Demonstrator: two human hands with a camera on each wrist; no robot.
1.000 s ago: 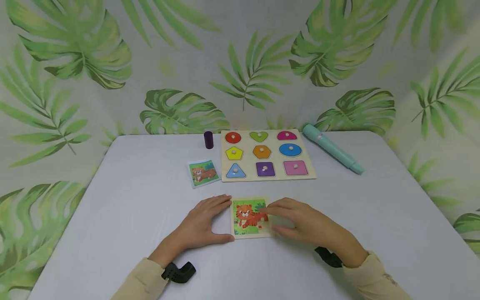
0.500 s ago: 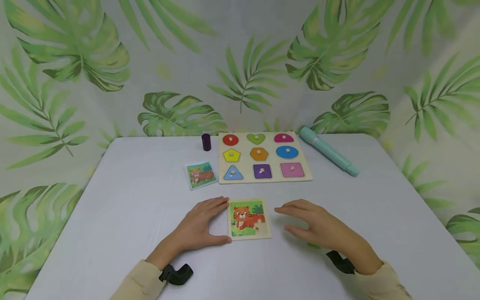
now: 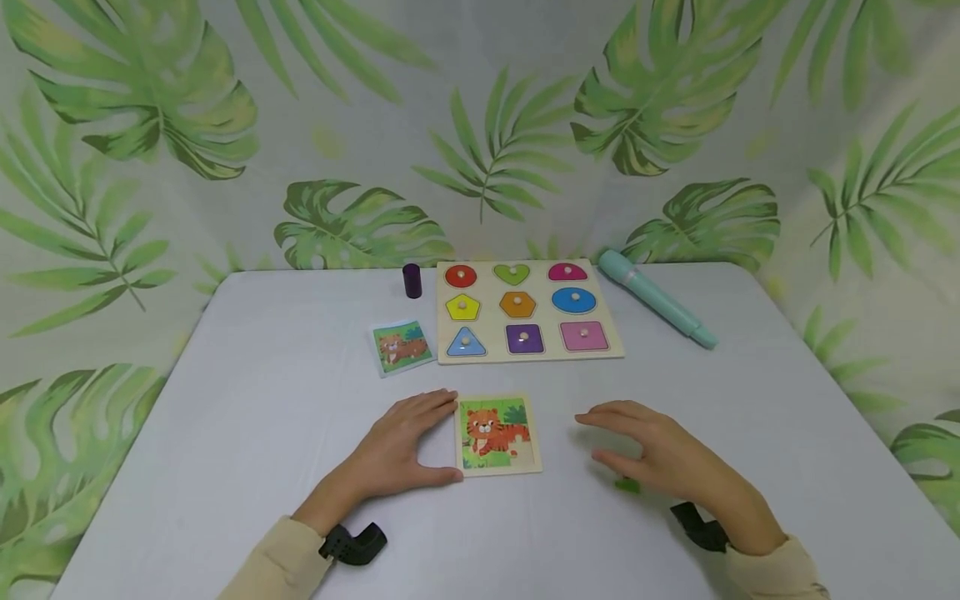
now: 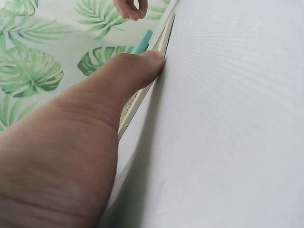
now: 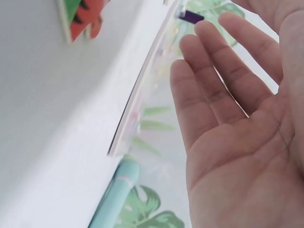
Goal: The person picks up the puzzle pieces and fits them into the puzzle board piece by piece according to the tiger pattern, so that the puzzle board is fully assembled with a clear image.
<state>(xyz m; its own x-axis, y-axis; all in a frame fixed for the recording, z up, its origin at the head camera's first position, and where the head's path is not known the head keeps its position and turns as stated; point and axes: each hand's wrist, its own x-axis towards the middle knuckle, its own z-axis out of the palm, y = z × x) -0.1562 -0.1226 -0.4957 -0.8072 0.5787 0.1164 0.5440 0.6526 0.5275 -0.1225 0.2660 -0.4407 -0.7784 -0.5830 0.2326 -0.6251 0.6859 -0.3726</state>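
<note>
A square wooden jigsaw puzzle (image 3: 495,435) with a tiger picture lies flat in front of me, bare wood showing at its lower right corner. My left hand (image 3: 401,442) rests at its left side, fingertips at the upper left corner and thumb at the lower left one. In the left wrist view the thumb (image 4: 142,66) lies against the frame's edge. My right hand (image 3: 648,446) is over the table to the right, palm inward, fingers loose and holding nothing. A green puzzle piece (image 3: 627,484) shows partly beneath it; the right wrist view shows an orange-and-green piece (image 5: 90,16).
Behind the puzzle lies a wooden board of knobbed shapes (image 3: 491,323). Left of that are a tiger picture card (image 3: 402,347) and a dark purple cylinder (image 3: 412,281). A teal pen-shaped stick (image 3: 656,298) lies at the back right, before a leaf-print cloth (image 3: 525,125).
My right hand has drawn away from the puzzle's right edge toward the right, and the green piece has come into view under it. The left hand stays at the puzzle's left edge.
</note>
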